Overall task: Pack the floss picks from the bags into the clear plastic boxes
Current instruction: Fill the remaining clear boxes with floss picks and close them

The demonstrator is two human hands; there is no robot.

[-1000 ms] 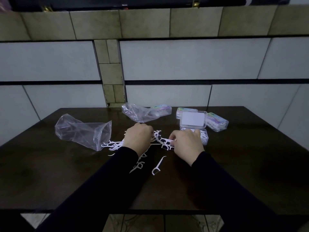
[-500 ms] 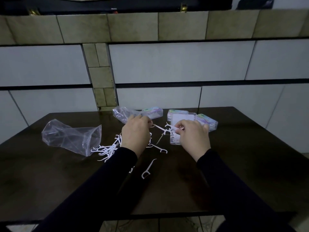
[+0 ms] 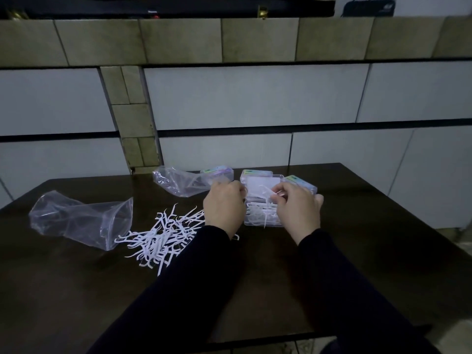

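An open clear plastic box with its lid raised sits mid-table, holding several white floss picks. My right hand hovers at the box's right side, fingers pinched on a floss pick over the box. My left hand rests against the box's left side with its fingers curled; what they hold is hidden. A pile of loose white floss picks lies on the table to the left. An emptied clear bag lies beside the pile.
A second clear bag lies at the back. Three closed boxes with coloured labels stand behind the open one: one, another, a third. The dark table meets a tiled wall behind.
Both hands moved from the loose pile up to the open box, the right carrying picks over it. The camera shifted, so everything sits further right and nearer.
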